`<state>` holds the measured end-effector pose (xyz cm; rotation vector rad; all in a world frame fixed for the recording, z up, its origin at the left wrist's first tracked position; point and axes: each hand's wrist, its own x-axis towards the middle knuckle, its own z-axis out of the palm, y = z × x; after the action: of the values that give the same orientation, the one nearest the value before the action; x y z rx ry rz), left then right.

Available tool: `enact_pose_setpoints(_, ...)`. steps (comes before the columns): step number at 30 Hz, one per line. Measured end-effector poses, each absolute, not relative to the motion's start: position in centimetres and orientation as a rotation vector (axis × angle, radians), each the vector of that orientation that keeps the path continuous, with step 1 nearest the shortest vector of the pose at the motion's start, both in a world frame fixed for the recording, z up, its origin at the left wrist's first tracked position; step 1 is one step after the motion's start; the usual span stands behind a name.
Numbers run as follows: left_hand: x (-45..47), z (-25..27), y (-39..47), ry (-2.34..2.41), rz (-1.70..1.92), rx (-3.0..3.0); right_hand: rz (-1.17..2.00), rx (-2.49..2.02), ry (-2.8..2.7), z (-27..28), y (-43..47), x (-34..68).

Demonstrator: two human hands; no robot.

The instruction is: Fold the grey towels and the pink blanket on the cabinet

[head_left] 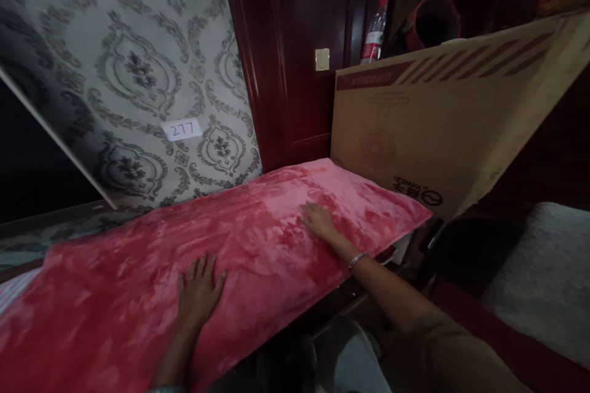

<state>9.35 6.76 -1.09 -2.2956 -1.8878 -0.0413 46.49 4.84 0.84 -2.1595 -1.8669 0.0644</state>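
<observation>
A red and pink plush cloth [249, 295] is spread over a long, low surface along the wall. On its left-middle part my left hand [199, 290] lies flat, palm down with the fingers apart. Farther right, my right hand [318, 221] also rests on the plush, its fingers stretched out over a paler patch. A thin bracelet [357, 259] circles my right wrist. Shallow creases run across the fabric between the two hands. Neither hand holds anything.
A large cardboard box [405, 116] stands at the cloth's right end, with a plastic bottle [374, 34] and a red-rimmed container [433, 19] by its top. A dark screen [37, 153] is at left. A paper marked 277 [182, 129] is on the wall. Pale fuzzy fabric [548, 282] lies right.
</observation>
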Motion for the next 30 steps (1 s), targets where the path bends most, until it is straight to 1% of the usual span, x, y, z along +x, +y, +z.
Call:
enact_pose_setpoints(3, 9.3, -1.2, 6.8, -1.861, -0.048, -2.291, 0.051, -2.372, -1.648, 0.5, 4.0, 51.4)
enact_pose_setpoints(7, 9.0, -1.8, 7.1, -1.818, -0.112, -2.288, 0.125, -2.491, -1.607, -1.3, 2.7, 55.2)
enact_pose_setpoints(12, 8.6, -2.1, 7.3, -1.826, -0.156, -2.297, 0.139, -2.523, -1.625, -2.5, 2.9, 55.7)
enact_pose_setpoints(22, 9.3, -1.6, 7.1, -1.851, -0.059, -2.270, 0.055, -2.526, -1.650, -3.2, 2.9, 56.0)
enact_pose_setpoints(28, 10.3, -0.9, 5.6, -1.910, -0.029, -2.328, 0.058, -2.522, -1.637, -4.0, 2.4, 56.5)
enact_pose_setpoints(30, 10.4, -0.9, 5.2, -1.934, -0.031, -2.351, 0.105, -2.518, -1.632, -4.5, 2.4, 56.8)
